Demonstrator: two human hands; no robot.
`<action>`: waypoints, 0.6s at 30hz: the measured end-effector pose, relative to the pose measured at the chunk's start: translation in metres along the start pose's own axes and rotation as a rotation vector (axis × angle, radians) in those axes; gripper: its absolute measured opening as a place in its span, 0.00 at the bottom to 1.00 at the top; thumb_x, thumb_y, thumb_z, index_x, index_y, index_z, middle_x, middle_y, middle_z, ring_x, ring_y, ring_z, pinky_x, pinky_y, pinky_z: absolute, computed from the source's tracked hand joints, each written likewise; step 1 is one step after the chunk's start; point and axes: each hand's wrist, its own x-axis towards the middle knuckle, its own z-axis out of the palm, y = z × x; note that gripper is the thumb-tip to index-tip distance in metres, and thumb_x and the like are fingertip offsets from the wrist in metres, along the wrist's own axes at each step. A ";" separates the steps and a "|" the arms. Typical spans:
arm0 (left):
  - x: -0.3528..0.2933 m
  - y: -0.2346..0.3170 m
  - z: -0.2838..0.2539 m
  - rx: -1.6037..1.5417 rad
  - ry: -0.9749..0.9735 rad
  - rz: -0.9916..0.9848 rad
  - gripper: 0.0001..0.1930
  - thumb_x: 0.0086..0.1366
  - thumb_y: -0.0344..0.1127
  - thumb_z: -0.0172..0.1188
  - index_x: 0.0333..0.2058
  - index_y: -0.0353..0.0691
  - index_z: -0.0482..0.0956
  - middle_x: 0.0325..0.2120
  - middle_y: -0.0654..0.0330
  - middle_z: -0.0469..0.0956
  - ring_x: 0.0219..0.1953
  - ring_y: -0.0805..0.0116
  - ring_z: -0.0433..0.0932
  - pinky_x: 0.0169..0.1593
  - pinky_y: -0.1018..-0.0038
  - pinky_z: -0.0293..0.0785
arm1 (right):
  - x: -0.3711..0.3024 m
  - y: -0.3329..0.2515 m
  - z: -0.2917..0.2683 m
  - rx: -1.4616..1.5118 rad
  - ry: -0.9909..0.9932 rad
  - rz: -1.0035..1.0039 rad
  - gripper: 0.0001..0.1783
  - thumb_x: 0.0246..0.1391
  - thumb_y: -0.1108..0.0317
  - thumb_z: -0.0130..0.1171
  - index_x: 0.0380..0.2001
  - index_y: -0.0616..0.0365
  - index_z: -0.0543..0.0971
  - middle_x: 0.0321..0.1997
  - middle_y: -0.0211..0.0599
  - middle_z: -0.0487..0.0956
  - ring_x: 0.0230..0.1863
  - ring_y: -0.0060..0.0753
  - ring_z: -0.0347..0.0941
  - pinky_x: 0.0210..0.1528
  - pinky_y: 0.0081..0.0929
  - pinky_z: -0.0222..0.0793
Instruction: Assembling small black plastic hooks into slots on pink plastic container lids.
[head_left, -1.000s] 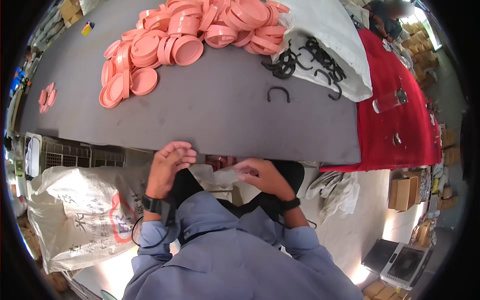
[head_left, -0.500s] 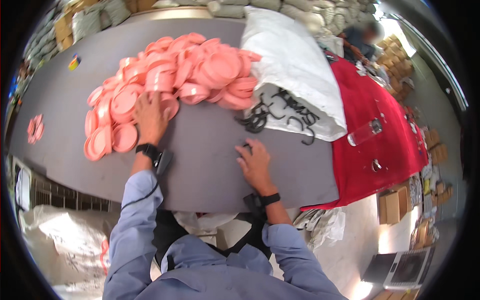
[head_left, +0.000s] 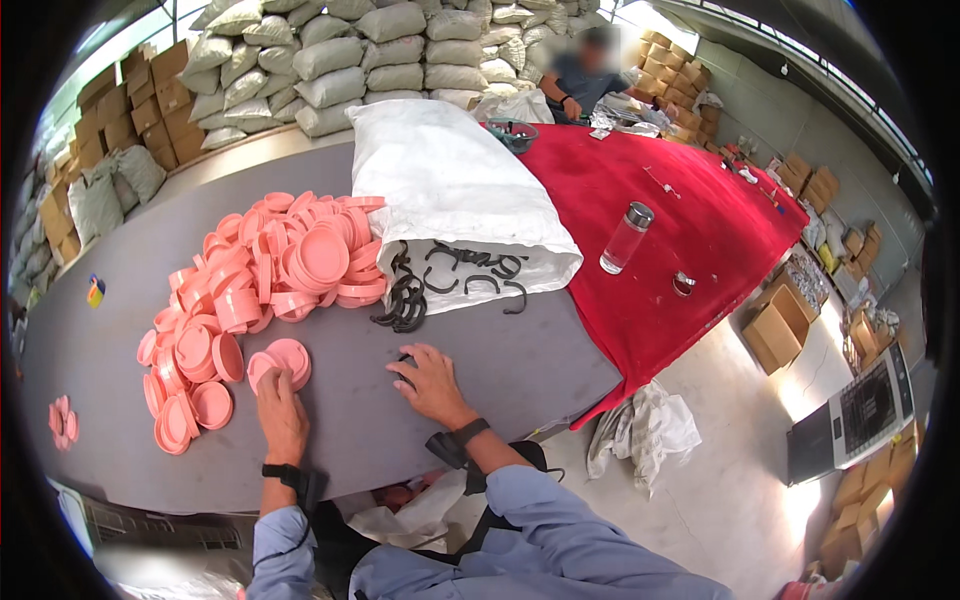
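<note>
My left hand is closed on a shallow pink round dish at the near edge of a heap of similar pink dishes. A second pink piece overlaps it under my fingertips. To the right, my right hand rests low over the table, thumb and fingers closed round a small black piece, mostly hidden by the fingers. Beyond that hand lie black curved hooks, spilling from the mouth of a white woven sack.
The grey table meets a red cloth bearing a clear bottle. A few pink pieces and a small yellow-blue object lie at left. Another person sits at the far end. Stacked sacks stand behind.
My left hand has drawn back toward me from the heap, with pink dishes now at its fingers. My right hand keeps its small black piece. The view has tilted up and turned right.
</note>
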 end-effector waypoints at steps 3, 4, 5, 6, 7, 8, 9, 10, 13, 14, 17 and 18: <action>0.001 0.005 -0.013 0.101 0.148 -0.002 0.39 0.57 0.34 0.72 0.66 0.35 0.64 0.63 0.36 0.64 0.63 0.34 0.66 0.66 0.50 0.65 | -0.001 0.003 0.003 0.013 0.045 -0.005 0.19 0.55 0.62 0.70 0.51 0.42 0.83 0.64 0.35 0.73 0.69 0.47 0.63 0.66 0.49 0.58; 0.001 -0.009 -0.008 0.012 0.113 -0.109 0.41 0.56 0.36 0.73 0.66 0.36 0.64 0.64 0.36 0.63 0.64 0.33 0.65 0.66 0.51 0.65 | -0.002 0.001 0.005 0.025 0.050 -0.016 0.19 0.54 0.62 0.70 0.50 0.42 0.83 0.63 0.34 0.73 0.69 0.46 0.63 0.66 0.48 0.58; 0.001 -0.022 -0.001 -0.079 0.078 -0.215 0.42 0.56 0.37 0.74 0.67 0.36 0.63 0.65 0.36 0.62 0.65 0.33 0.65 0.67 0.52 0.65 | -0.002 -0.001 0.007 0.033 0.059 -0.022 0.19 0.54 0.62 0.70 0.50 0.42 0.83 0.63 0.34 0.73 0.69 0.46 0.63 0.66 0.48 0.58; 0.002 -0.032 0.010 -0.049 0.134 -0.212 0.43 0.54 0.38 0.76 0.66 0.36 0.64 0.63 0.38 0.64 0.63 0.34 0.66 0.66 0.51 0.65 | -0.002 -0.003 0.006 0.037 0.065 -0.031 0.19 0.54 0.62 0.71 0.50 0.41 0.83 0.63 0.34 0.74 0.68 0.45 0.64 0.65 0.48 0.59; 0.007 -0.035 0.013 -0.046 0.141 -0.203 0.43 0.54 0.38 0.76 0.66 0.36 0.64 0.63 0.38 0.64 0.63 0.34 0.66 0.66 0.51 0.65 | -0.001 -0.002 0.005 0.035 0.075 -0.036 0.19 0.53 0.62 0.71 0.50 0.41 0.84 0.62 0.33 0.74 0.67 0.45 0.64 0.65 0.47 0.59; 0.011 -0.038 0.014 -0.075 0.120 -0.240 0.42 0.54 0.38 0.76 0.65 0.36 0.65 0.61 0.39 0.66 0.62 0.35 0.66 0.66 0.51 0.66 | -0.001 -0.003 0.004 0.036 0.085 -0.039 0.19 0.53 0.62 0.71 0.50 0.41 0.84 0.62 0.33 0.74 0.67 0.45 0.64 0.65 0.47 0.59; 0.018 -0.034 0.014 -0.110 0.094 -0.272 0.41 0.54 0.38 0.77 0.64 0.36 0.66 0.60 0.41 0.67 0.61 0.36 0.67 0.65 0.52 0.66 | -0.003 -0.001 0.003 0.047 0.073 -0.016 0.19 0.53 0.62 0.72 0.50 0.41 0.84 0.62 0.33 0.74 0.67 0.44 0.64 0.64 0.47 0.59; 0.021 -0.029 0.012 -0.113 0.097 -0.260 0.41 0.54 0.38 0.77 0.64 0.36 0.66 0.60 0.41 0.67 0.61 0.36 0.67 0.65 0.52 0.66 | -0.005 0.001 0.003 0.059 0.061 0.007 0.19 0.52 0.62 0.72 0.49 0.41 0.84 0.61 0.32 0.74 0.66 0.44 0.65 0.64 0.47 0.60; 0.019 -0.018 0.008 -0.210 0.043 -0.296 0.40 0.52 0.37 0.78 0.62 0.36 0.68 0.57 0.43 0.69 0.60 0.39 0.68 0.65 0.53 0.67 | -0.006 0.003 0.004 0.048 0.083 0.004 0.21 0.52 0.62 0.73 0.50 0.41 0.83 0.62 0.32 0.75 0.66 0.44 0.65 0.64 0.47 0.60; 0.015 -0.017 0.009 -0.249 0.099 -0.262 0.41 0.51 0.37 0.78 0.62 0.36 0.68 0.57 0.43 0.69 0.60 0.41 0.68 0.65 0.54 0.67 | -0.006 0.004 0.004 0.048 0.093 0.009 0.21 0.52 0.62 0.73 0.50 0.41 0.83 0.62 0.32 0.75 0.66 0.44 0.65 0.64 0.47 0.60; 0.000 -0.023 0.005 -0.315 0.219 -0.269 0.42 0.50 0.36 0.79 0.61 0.35 0.68 0.57 0.45 0.70 0.61 0.45 0.68 0.66 0.56 0.66 | -0.006 -0.002 0.005 0.076 0.132 0.018 0.23 0.50 0.60 0.74 0.51 0.44 0.83 0.59 0.34 0.74 0.64 0.45 0.66 0.62 0.47 0.62; -0.004 -0.020 0.000 -0.335 0.301 -0.329 0.40 0.52 0.36 0.79 0.61 0.34 0.68 0.56 0.47 0.71 0.61 0.48 0.69 0.65 0.58 0.67 | -0.006 -0.002 0.003 0.088 0.133 0.058 0.24 0.50 0.59 0.75 0.51 0.46 0.82 0.57 0.35 0.74 0.62 0.46 0.67 0.61 0.48 0.63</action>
